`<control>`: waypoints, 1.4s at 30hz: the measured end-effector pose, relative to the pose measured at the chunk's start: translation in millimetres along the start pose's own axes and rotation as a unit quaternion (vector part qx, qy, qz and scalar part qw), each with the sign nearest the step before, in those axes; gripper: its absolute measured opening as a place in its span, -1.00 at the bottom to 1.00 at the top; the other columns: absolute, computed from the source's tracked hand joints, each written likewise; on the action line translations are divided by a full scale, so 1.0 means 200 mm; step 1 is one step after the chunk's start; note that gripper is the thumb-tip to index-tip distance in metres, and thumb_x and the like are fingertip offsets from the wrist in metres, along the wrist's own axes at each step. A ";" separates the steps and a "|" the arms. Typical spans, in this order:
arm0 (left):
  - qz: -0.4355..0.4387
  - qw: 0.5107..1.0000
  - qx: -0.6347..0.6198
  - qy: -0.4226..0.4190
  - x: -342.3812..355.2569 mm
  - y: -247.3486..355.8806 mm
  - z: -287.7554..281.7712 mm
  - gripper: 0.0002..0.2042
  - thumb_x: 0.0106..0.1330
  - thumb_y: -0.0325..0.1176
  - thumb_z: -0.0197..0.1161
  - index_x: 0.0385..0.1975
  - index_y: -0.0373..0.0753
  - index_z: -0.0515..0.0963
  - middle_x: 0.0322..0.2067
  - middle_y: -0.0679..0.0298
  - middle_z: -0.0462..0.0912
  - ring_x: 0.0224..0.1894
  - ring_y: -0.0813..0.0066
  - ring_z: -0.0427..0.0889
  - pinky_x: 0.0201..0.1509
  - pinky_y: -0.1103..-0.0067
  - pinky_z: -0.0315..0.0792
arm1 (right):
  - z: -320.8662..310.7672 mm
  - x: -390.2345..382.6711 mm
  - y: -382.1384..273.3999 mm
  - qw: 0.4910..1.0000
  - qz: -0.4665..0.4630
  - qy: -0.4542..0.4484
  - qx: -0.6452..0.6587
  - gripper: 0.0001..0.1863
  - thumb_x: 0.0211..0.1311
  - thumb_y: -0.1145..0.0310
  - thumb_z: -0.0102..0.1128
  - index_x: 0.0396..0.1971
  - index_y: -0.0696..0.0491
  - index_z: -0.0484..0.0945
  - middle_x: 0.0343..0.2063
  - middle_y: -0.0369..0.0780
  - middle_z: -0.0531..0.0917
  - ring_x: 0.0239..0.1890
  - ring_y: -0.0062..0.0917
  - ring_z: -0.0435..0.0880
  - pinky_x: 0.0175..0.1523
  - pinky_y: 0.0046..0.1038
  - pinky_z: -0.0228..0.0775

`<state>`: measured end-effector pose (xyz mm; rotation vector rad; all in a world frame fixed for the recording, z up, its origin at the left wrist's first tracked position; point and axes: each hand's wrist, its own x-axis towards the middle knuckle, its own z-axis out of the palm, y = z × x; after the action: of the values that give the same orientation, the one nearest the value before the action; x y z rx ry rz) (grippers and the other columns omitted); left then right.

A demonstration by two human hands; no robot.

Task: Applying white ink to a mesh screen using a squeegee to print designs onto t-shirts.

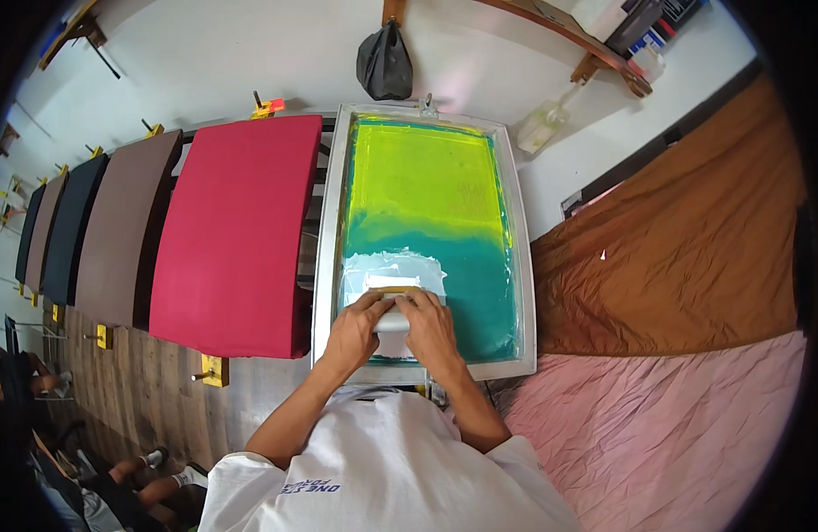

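Directly in front of me lies a screen printing frame with a pale metal rim. Its mesh is yellow-green in the far half and teal in the near half. A patch of white ink spreads over the near left of the mesh. Both my hands grip a squeegee at the near edge of this patch. My left hand closes round its left part, and my right hand round its right part, thumbs close together. The squeegee's lower edge is partly hidden by my fingers.
Left of the frame stands a red fabric-covered board, followed by several brown and dark boards with yellow clamps. A black bag hangs beyond the frame. Brown cloth and pink cloth lie right. People's legs show lower left.
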<state>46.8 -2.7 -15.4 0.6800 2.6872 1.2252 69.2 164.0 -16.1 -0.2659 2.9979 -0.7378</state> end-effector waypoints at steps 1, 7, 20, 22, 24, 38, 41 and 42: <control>0.033 0.999 0.024 0.029 0.00 -0.03 0.01 -0.41 -0.17 -0.78 0.11 0.01 -0.33 0.56 0.07 -0.03 0.57 0.02 -0.10 0.59 0.13 0.30 0.50 | 0.02 -0.01 -0.01 0.999 -0.002 0.049 -0.002 -0.48 -0.12 0.71 0.13 -0.02 0.15 0.58 0.00 -0.11 0.55 0.07 -0.19 0.50 0.04 -0.17 0.43; 0.007 1.000 -0.015 0.002 -0.03 -0.02 0.02 -0.38 -0.21 -0.79 0.13 0.02 -0.33 0.56 0.10 -0.03 0.53 0.05 -0.08 0.57 0.15 0.31 0.50 | 0.02 -0.04 -0.01 1.000 -0.009 0.003 -0.011 -0.52 -0.05 0.67 0.13 -0.02 0.15 0.58 0.01 -0.11 0.53 0.08 -0.19 0.49 0.03 -0.18 0.44; -0.014 0.999 -0.004 -0.039 -0.07 -0.01 0.00 -0.39 -0.19 -0.77 0.14 0.03 -0.33 0.55 0.10 -0.05 0.53 0.06 -0.06 0.56 0.17 0.34 0.49 | -0.01 -0.08 -0.03 0.999 -0.014 -0.036 0.007 -0.43 -0.14 0.69 0.26 0.03 0.13 0.53 0.06 -0.09 0.50 0.15 -0.16 0.44 0.03 -0.14 0.42; 0.006 1.000 0.009 -0.013 -0.07 -0.04 0.01 -0.39 -0.19 -0.77 0.14 0.04 -0.33 0.55 0.10 -0.05 0.53 0.07 -0.06 0.56 0.17 0.34 0.49 | 0.00 -0.09 -0.05 1.000 -0.016 0.026 -0.008 -0.42 -0.15 0.68 0.29 0.02 0.12 0.53 0.06 -0.09 0.50 0.15 -0.17 0.44 0.03 -0.14 0.41; 0.026 0.999 0.019 0.011 -0.08 -0.04 0.03 -0.39 -0.19 -0.77 0.14 0.04 -0.33 0.54 0.10 -0.04 0.53 0.08 -0.06 0.55 0.17 0.35 0.49 | 0.01 -0.09 -0.06 1.000 -0.009 0.023 -0.006 -0.43 -0.17 0.71 0.23 0.01 0.14 0.56 0.03 -0.10 0.53 0.10 -0.17 0.48 0.05 -0.16 0.42; 0.005 0.999 0.048 0.003 -0.13 -0.01 0.01 -0.37 -0.17 -0.72 0.17 0.07 -0.24 0.54 0.11 0.04 0.55 0.14 0.05 0.52 0.16 0.29 0.41 | 0.01 -0.13 -0.09 0.999 0.003 0.028 -0.025 -0.38 -0.21 0.72 0.21 0.02 0.10 0.57 0.06 -0.14 0.54 0.10 -0.20 0.49 0.07 -0.19 0.38; -0.027 0.998 0.032 -0.050 -0.14 -0.01 0.01 -0.37 -0.15 -0.70 0.18 0.08 -0.22 0.54 0.10 0.06 0.55 0.16 0.09 0.51 0.17 0.30 0.35 | -0.01 -0.13 -0.06 1.000 -0.002 -0.027 -0.010 -0.44 -0.12 0.68 0.26 0.02 0.09 0.56 0.06 -0.10 0.52 0.14 -0.20 0.47 0.07 -0.11 0.35; -0.026 0.998 0.032 -0.052 -0.14 -0.01 0.01 -0.37 -0.15 -0.70 0.18 0.08 -0.22 0.54 0.10 0.06 0.55 0.16 0.09 0.51 0.17 0.30 0.35 | -0.01 -0.14 -0.07 1.000 0.000 -0.026 -0.009 -0.44 -0.12 0.68 0.26 0.02 0.09 0.56 0.06 -0.10 0.52 0.14 -0.20 0.47 0.07 -0.11 0.35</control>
<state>72.6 -14.5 -20.2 0.6575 2.6504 1.0648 97.7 158.2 -7.9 -0.2813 2.9564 -0.6923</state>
